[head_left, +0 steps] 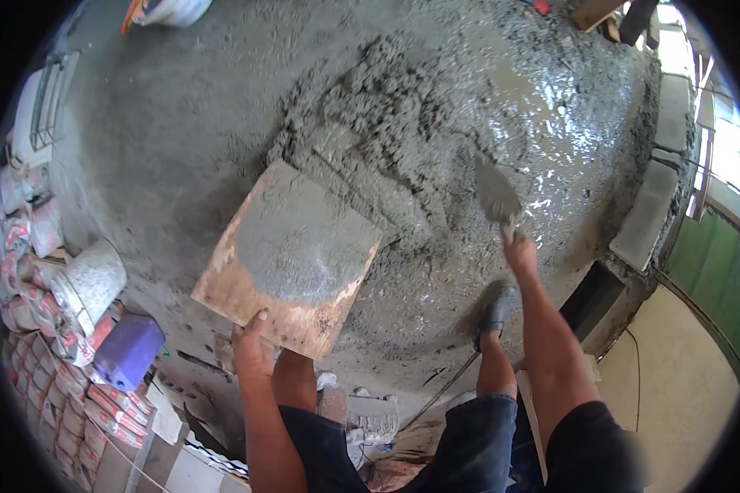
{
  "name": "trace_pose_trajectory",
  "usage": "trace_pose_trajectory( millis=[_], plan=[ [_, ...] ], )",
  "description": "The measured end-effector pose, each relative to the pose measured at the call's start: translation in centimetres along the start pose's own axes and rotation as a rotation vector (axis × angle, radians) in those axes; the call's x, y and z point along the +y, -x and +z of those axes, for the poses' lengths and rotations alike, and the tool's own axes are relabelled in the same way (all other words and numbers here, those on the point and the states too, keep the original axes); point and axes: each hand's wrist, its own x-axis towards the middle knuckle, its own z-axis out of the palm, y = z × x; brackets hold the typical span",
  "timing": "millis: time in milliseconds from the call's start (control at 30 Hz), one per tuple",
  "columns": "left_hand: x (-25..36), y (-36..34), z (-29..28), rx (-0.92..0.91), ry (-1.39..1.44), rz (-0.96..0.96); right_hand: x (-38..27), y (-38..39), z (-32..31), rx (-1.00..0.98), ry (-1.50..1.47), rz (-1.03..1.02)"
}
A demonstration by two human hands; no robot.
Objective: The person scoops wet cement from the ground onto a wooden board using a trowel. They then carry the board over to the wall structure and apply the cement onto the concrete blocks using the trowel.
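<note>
My left hand point(253, 345) grips the lower edge of a square wooden board point(308, 324), its top coated with a round grey smear of wet mortar. My right hand point(520, 253) is closed on the handle of a metal trowel point(497, 191), whose blade lies at the right side of a rough heap of wet mortar point(374, 107) on the grey floor. Watery slurry point(551, 156) glistens around the trowel. The board is tilted in front of the heap and hides part of it. My sandaled foot point(495, 308) stands below the trowel.
Stacked sacks point(49, 411), a white bucket point(90, 283) and a purple container point(127, 353) line the left. A white pail point(168, 10) is at upper left. Concrete blocks point(643, 218) edge the right, beside a cream panel point(670, 370). A hose point(440, 394) runs behind my foot.
</note>
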Motion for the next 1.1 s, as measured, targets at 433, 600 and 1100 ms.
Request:
trace_pose_trajectory(
  millis=[433, 600, 1100],
  plan=[
    [-3.6, -9.6, -9.0, 0.084, 0.001, -0.112, -27.1, -0.5, 4.4, -0.103, 0.135, -0.279],
    [-6.5, -10.1, -10.2, 0.060, 0.062, -0.128, -26.7, 4.2, 6.5, -0.181, 0.085, -0.274],
    [-7.1, -9.3, -10.6, 0.041, 0.093, -0.218, -22.9, 22.4, 6.6, -0.111, -0.005, -0.891]
  ],
)
